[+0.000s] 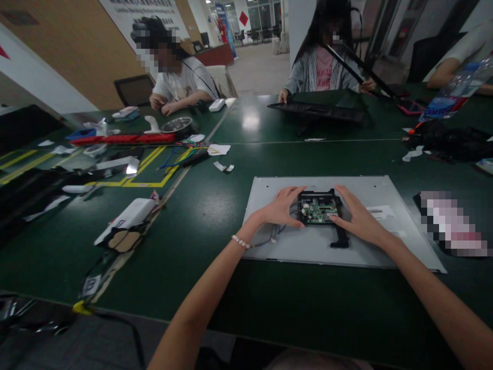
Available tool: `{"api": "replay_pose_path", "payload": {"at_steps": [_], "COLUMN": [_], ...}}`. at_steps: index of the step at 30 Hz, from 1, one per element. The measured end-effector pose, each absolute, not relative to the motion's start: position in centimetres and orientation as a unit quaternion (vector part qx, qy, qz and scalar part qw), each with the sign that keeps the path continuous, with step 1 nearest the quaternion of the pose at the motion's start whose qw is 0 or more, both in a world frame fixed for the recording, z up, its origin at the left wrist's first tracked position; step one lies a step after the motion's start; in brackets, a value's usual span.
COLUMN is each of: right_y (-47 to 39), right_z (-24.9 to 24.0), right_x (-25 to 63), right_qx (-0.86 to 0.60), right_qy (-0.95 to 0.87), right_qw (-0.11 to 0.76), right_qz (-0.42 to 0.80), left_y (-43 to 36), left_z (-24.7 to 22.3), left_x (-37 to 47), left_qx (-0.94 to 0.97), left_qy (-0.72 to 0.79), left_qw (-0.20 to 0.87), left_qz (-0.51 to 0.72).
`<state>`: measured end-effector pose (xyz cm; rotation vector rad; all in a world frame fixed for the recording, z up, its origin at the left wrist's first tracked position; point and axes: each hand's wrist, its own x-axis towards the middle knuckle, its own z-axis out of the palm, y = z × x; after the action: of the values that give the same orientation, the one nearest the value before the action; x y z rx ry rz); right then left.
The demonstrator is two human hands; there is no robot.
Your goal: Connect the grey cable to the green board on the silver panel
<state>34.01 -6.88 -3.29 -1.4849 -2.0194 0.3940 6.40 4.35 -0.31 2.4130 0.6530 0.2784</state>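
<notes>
A green circuit board (319, 209) sits in a black plastic frame (316, 194) on the back of a silver display panel (285, 252). My left hand (283, 205) grips the frame's left side, thumb at the near edge and fingers at the far edge. On the opposite side, my right hand (358, 216) holds the frame, its thumb over the board's right edge. Grey cables (283, 230) run from under my left hand across the panel. A black leg of the frame (340, 237) extends toward me. Whether the frame is attached to the panel, I cannot tell.
A white battery-like pack (129, 221) with wires lies to the left. A blurred-out phone-shaped thing (454, 223) is right of the panel. Across the green table (200, 226), one person holds a black panel (319, 112); another sits at left. A bottle (454, 92) stands at far right.
</notes>
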Motion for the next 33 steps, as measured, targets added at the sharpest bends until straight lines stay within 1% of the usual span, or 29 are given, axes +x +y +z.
{"api": "replay_pose_path", "payload": {"at_steps": [7, 11, 15, 17, 18, 20, 22, 24, 26, 29, 33], "right_y": [-6.8, -7.0, -7.1, -7.1, -7.1, -7.1, -7.1, -7.1, -7.1, -7.1, -7.1], "right_z": [-3.9, -3.7, -3.8, -3.9, -3.9, -3.9, -3.8, -3.8, -3.8, -4.0, -4.1], "right_x": [33.9, 33.8, 33.8, 33.9, 33.9, 33.9, 33.9, 33.9, 33.8, 33.8, 33.8], "right_qx": [-0.544, -0.547, -0.546, -0.549, -0.549, -0.547, -0.544, -0.544, -0.545, -0.550, -0.548], "right_qy": [-0.792, -0.796, -0.797, -0.793, -0.791, -0.790, -0.789, -0.788, -0.786, -0.782, -0.780], "right_qw": [0.241, 0.228, 0.220, 0.222, 0.225, 0.231, 0.237, 0.240, 0.241, 0.242, 0.249], "right_qz": [0.138, 0.120, 0.135, 0.146, 0.150, 0.154, 0.158, 0.161, 0.165, 0.168, 0.169], "left_y": [4.2, 3.9, 4.9, 6.3, 7.3, 9.7, 12.1, 14.3, 16.0, 17.4, 18.2], "left_z": [-0.4, -0.1, 0.4, 0.7, 0.8, 0.8, 0.7, 0.7, 0.9, 1.2, 1.5], "left_x": [6.4, 6.5, 5.3, 3.8, 2.8, 0.4, -2.3, -5.0, -7.4, -9.8, -10.3], "left_qx": [0.916, 0.918, 0.918, 0.918, 0.915, 0.893, 0.856, 0.826, 0.812, 0.826, 0.823], "left_qy": [0.246, 0.240, 0.234, 0.266, 0.297, 0.383, 0.468, 0.529, 0.563, 0.555, 0.563], "left_qw": [0.299, 0.299, 0.307, 0.270, 0.232, 0.131, 0.038, -0.024, -0.061, -0.074, -0.070], "left_qz": [0.107, 0.105, 0.094, 0.120, 0.145, 0.199, 0.216, 0.192, 0.144, 0.062, -0.018]}}
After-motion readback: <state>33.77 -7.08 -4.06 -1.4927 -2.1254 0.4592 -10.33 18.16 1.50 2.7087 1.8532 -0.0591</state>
